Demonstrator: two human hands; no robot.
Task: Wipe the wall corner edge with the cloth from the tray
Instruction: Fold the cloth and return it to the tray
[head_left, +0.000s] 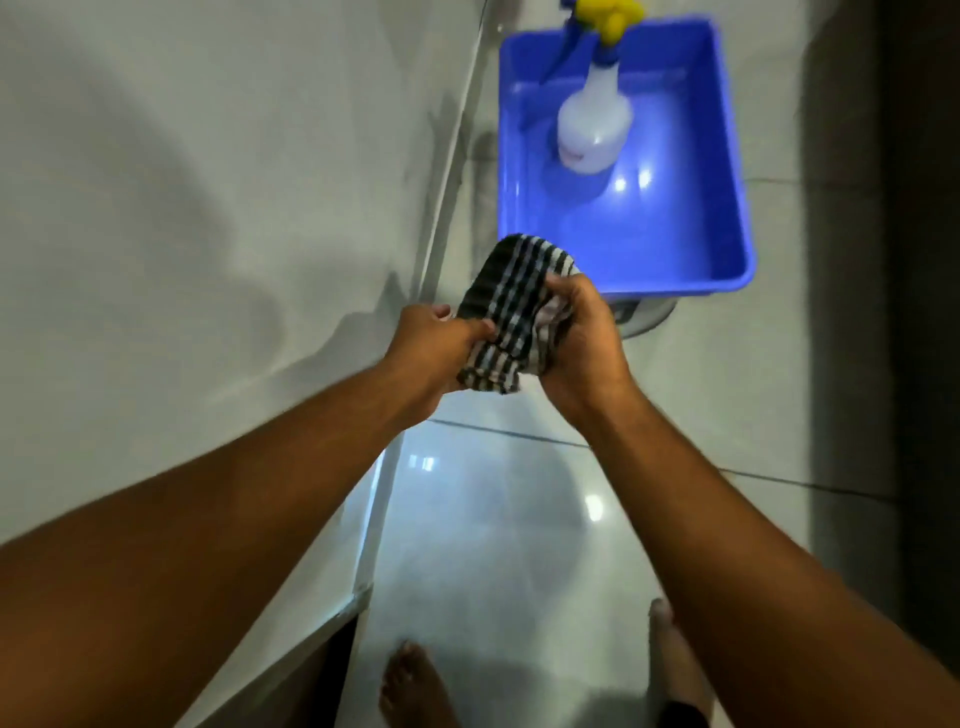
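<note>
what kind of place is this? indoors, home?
Likely a room or hallway in a home, mid-cleaning. Glossy floor tiles meet a pale wall, the person stands barefoot, and a blue tray holding a spray bottle sits ahead. Both hands, left hand and right hand, grip a striped cloth.

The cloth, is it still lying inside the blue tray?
No, both hands, left and right, hold the cloth in front of the blue tray.

A white spray bottle (594, 127) stands above the glossy tiled floor (498, 530).
</note>
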